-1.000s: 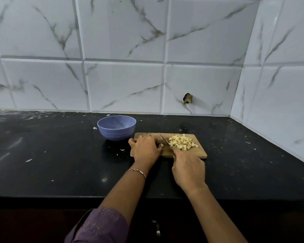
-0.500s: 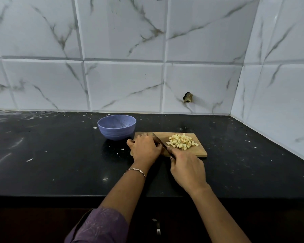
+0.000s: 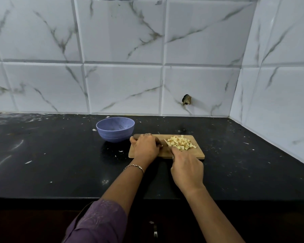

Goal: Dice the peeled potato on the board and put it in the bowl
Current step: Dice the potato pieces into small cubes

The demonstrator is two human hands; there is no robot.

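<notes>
A heap of diced potato [image 3: 181, 145] lies on the right half of the wooden cutting board [image 3: 198, 155]. My right hand [image 3: 187, 168] grips a knife by its handle at the board's near edge. Its blade [image 3: 166, 143] rests low on the board, against the left side of the heap. My left hand [image 3: 145, 146] lies curled over the board's left end, thumb at the left edge, steadying it. I cannot tell whether anything is under its fingers. The blue-purple bowl [image 3: 115, 130] stands just left of the board and behind it, with no potato in it.
The black countertop [image 3: 60, 163] carries small white scraps. Marble-tiled walls close the back and the right side, and a small dark hole [image 3: 186, 99] sits in the back tile. The counter's front edge runs under my forearms.
The knife blade swung a little left across the board and came back against the left side of the diced heap. My left hand and the bowl stayed in place.
</notes>
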